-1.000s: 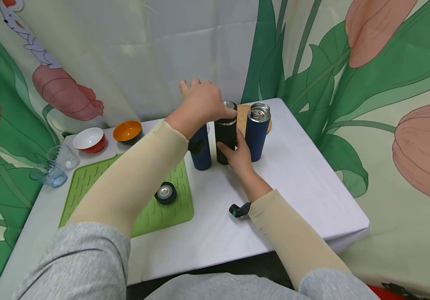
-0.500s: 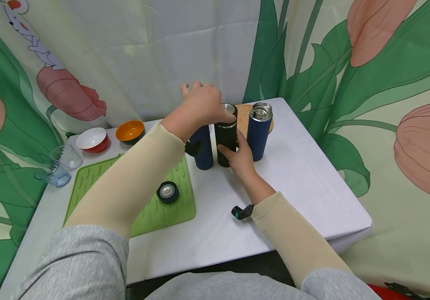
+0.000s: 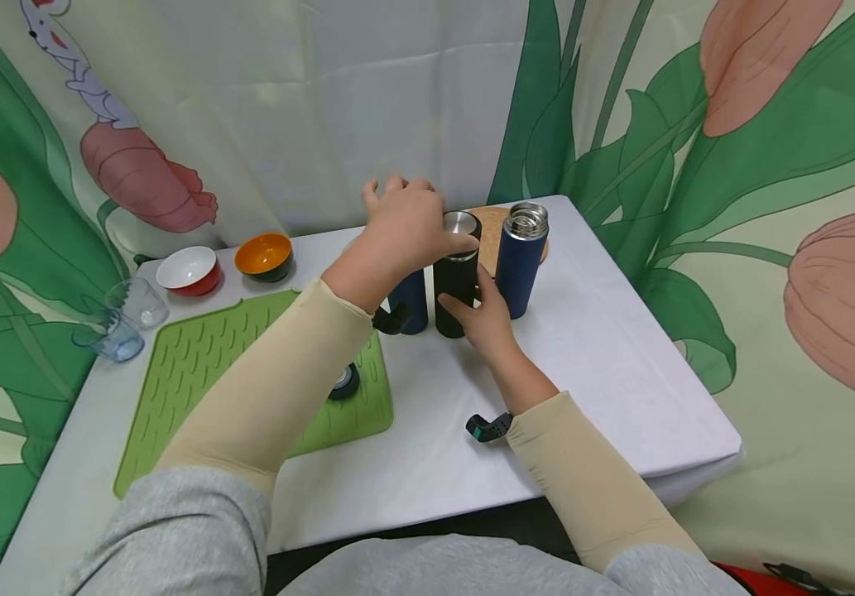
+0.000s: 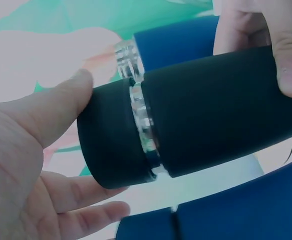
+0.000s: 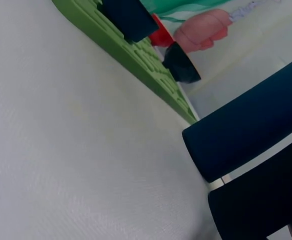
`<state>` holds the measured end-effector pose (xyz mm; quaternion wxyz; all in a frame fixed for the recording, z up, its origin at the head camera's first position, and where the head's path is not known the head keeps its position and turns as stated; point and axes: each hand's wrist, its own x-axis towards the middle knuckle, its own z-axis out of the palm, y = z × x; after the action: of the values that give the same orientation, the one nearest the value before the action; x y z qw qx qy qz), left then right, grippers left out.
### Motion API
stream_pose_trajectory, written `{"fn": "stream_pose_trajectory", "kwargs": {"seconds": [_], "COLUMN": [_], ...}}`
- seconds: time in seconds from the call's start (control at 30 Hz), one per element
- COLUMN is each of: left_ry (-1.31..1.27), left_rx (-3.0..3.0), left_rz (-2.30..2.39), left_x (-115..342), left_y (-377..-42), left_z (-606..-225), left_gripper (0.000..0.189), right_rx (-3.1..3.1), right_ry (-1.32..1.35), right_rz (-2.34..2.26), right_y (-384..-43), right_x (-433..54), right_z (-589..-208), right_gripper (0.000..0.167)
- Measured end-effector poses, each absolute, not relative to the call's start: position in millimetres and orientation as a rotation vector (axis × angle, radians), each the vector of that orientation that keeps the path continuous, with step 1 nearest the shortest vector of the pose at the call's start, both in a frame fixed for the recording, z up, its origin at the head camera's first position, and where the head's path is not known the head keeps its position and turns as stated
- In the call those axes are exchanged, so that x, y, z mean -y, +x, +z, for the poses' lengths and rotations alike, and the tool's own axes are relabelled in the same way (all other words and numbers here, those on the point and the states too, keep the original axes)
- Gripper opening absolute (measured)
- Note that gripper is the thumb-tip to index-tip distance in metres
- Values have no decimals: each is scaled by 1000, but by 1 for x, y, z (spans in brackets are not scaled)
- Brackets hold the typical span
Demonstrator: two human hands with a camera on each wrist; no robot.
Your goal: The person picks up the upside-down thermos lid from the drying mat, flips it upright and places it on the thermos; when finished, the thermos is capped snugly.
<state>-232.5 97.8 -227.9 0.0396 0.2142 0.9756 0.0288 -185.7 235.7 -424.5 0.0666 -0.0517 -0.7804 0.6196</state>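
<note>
My left hand [image 3: 406, 228] pinches the black lid [image 4: 113, 135] of a black thermos [image 3: 454, 285] between thumb and fingers. Silver threading shows in the gap between lid and body in the left wrist view. Lower down, my right hand [image 3: 490, 324] grips the thermos body, which stands upright on the table. To its right is an open navy thermos [image 3: 520, 269] with a bare steel mouth. Another navy thermos [image 3: 412, 302], with its top on, stands to the left, partly behind my left wrist. A loose dark lid [image 3: 345, 382] lies on the green mat, partly covered by my left forearm.
The green drying mat [image 3: 196, 364] spans the table's left side. Behind it stand a red-and-white bowl [image 3: 189, 271] and an orange-lined bowl [image 3: 265, 255]. Two clear cups, one a blue cup [image 3: 117, 339], stand near the left edge. A round wooden board [image 3: 490, 219] lies behind the thermoses.
Both hands keep their hold on the black thermos, with only small shifts. My left forearm now hides more of the loose lid on the mat. The head view has moved slightly.
</note>
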Motion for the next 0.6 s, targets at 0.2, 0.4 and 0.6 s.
{"fn": "stream_pose_trajectory", "kwargs": {"seconds": [0.2, 0.4, 0.6], "left_ry": [679, 680, 684], "left_rx": [-3044, -3057, -3055], "left_rz": [125, 105, 159], "left_x": [-93, -95, -97], "left_y": [-232, -233, -235], "left_z": [-237, -241, -240], "left_gripper": [65, 63, 55], "right_rx": [2345, 2348, 2343], "right_ry": [-149, -148, -161], "right_rz": [1866, 1874, 1916], "right_y": [-186, -185, -184], "right_x": [-236, -237, -234], "right_z": [-426, -426, -425], "right_gripper": [68, 70, 72]}}
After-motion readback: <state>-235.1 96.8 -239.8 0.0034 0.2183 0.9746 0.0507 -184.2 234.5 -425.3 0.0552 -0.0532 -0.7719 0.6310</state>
